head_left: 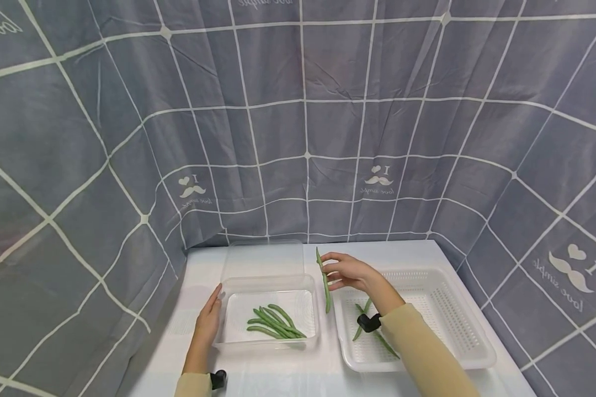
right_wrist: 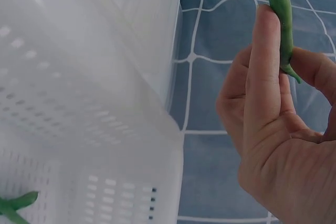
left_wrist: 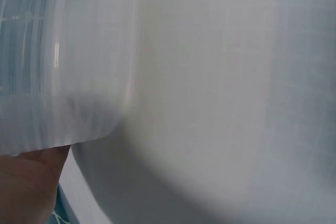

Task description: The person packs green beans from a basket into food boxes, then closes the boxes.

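Note:
My right hand (head_left: 346,272) pinches one green bean (head_left: 325,284) between thumb and fingers, above the gap between the two containers. In the right wrist view the bean (right_wrist: 281,17) points up out of the fingertips. My left hand (head_left: 209,320) rests against the left side of a clear plastic container (head_left: 265,344), its fingers along the wall. Several green beans (head_left: 273,321) lie in a loose bunch inside that container. A white perforated basket (head_left: 457,325) stands to the right under my right forearm, with a few green beans (head_left: 386,344) on its bottom, partly hidden by the arm.
A clear lid (head_left: 263,258) lies flat behind the container. Everything stands on a white table (head_left: 179,353). A grey-blue curtain with white grid lines (head_left: 278,132) encloses the back and both sides.

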`<state>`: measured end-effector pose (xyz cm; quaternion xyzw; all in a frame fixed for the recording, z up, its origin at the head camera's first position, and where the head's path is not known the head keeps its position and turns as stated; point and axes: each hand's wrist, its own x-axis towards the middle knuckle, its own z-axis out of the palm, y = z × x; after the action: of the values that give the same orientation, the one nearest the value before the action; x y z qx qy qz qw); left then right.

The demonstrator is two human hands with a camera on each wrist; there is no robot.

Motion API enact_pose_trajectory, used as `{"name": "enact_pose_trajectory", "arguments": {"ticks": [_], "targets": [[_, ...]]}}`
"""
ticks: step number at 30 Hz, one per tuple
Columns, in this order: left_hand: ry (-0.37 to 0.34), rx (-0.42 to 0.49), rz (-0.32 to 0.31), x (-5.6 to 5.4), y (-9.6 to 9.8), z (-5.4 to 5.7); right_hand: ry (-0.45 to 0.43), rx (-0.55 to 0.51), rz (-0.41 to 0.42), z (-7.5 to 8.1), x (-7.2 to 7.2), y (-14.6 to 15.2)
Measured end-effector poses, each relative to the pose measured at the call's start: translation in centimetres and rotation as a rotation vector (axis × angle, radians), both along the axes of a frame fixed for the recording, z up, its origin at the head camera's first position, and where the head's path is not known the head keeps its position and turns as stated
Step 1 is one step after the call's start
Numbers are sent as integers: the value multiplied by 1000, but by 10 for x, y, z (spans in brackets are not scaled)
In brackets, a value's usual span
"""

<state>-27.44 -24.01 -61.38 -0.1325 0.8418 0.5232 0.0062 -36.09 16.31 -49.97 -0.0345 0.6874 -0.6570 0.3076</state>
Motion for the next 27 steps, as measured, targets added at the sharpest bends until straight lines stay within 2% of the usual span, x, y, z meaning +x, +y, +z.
{"name": "enact_pose_trajectory", "arguments": {"ticks": [10,27], "targets": [[2,-1,2,0,0,0,10,16,55,-5,-4,-35],[22,-18,3,1,0,1,-11,77,123,-14,-3,-90]]}}
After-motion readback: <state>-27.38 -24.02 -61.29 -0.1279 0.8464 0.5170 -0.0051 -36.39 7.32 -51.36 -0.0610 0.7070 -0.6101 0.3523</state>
